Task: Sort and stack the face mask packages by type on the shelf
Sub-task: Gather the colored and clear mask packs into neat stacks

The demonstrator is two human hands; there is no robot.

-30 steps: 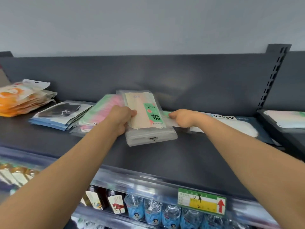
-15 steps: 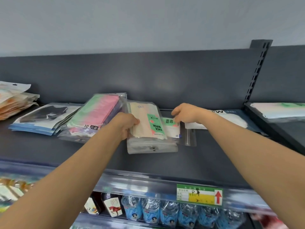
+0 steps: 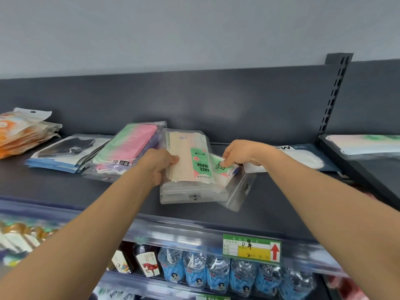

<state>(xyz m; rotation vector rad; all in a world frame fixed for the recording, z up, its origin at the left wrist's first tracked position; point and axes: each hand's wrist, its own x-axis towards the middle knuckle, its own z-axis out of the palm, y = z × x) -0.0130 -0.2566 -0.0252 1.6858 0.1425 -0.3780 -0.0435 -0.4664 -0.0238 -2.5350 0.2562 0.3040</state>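
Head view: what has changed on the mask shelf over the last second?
The right hand has pulled a second green-label package leftward from the white pile; it now lies tilted against the beige stack, still pinched in that hand's grip. The left hand keeps holding the stack's left edge. The pink-green, dark and orange piles stayed put.

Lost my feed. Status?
Left hand gripping beige FACE MASK stack. Right hand pinching matching pack alongside. Nothing blocking.
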